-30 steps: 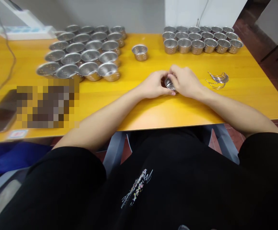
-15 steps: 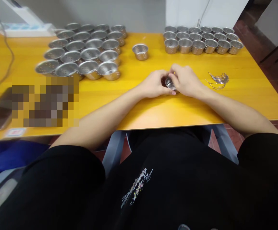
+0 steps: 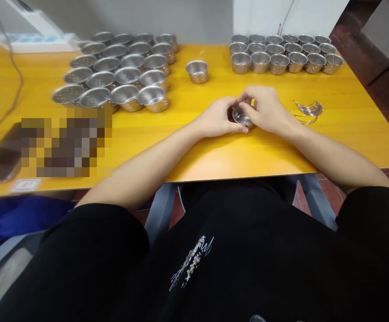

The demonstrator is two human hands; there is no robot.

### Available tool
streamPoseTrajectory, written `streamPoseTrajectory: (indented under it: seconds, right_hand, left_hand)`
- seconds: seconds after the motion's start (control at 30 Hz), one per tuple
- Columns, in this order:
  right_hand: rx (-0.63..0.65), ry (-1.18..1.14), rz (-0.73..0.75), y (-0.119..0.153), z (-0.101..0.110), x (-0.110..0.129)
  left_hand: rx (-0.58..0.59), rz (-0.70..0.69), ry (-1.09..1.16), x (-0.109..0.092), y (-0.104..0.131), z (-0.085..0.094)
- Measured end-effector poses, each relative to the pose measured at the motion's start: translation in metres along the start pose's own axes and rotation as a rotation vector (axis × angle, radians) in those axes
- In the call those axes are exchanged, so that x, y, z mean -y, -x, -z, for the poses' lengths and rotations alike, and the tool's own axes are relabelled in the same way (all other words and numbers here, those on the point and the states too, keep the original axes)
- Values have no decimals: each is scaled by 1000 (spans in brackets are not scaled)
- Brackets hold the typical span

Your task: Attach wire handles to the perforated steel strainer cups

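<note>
A small metal cup point(image 3: 241, 117) sits between my two hands above the yellow table. My left hand point(image 3: 219, 117) wraps round its left side, thumb along the near side. On the cup's right rim rest the curled fingers of my right hand point(image 3: 263, 109), thumb against the rim; whether they also pinch a wire is too small to tell. To the right lies a small pile of curved metal wires point(image 3: 310, 110). A single perforated cup point(image 3: 197, 72) stands upright beyond my left hand.
Rows of perforated cups point(image 3: 127, 96) fill the back left of the table point(image 3: 207, 165); more rows point(image 3: 279, 64) stand at the back right. A dark phone point(image 3: 2, 154), a blurred-out patch and a white power strip point(image 3: 40, 43) are at the left.
My right hand has shifted slightly right and its fingers have lifted and spread a little, so more of the cup shows. My left hand still holds the cup. The view has shifted slightly.
</note>
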State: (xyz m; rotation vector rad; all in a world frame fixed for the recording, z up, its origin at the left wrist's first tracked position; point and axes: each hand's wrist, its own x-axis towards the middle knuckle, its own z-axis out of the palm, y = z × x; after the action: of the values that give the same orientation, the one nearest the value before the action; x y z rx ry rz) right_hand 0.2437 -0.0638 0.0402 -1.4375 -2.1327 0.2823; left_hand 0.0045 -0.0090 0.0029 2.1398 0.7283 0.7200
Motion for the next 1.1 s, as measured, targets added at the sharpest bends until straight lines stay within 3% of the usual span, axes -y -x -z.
streamPoseTrajectory:
  seconds: [0.27,0.4,0.5,0.63,0.8,0.93,1.0,1.1]
  right_hand:
    - [-37,-32,-33,-10,-3,-22]
    - [-50,-101,-80,-10,-4,-22]
    - [-25,-114,-27,-5,5,-18]
    - [58,-64,135,-1,10,-18]
    - [156,-67,151,1,6,-24]
    - [224,-93,202,-4,6,-33]
    - [167,-103,188,-13,9,-44]
    - [-84,-57,88,-30,26,-70]
  left_hand:
    - [19,11,-46,-3,2,4]
    - [17,16,-69,-5,2,5]
    - [-2,2,-78,-3,3,6]
    - [-42,-2,-24,15,1,7]
    - [-34,-14,45,47,-8,5]
    - [-25,-42,48,59,-11,5]
    - [-31,-37,21,58,-9,5]
    - [-44,17,-59,48,-5,6]
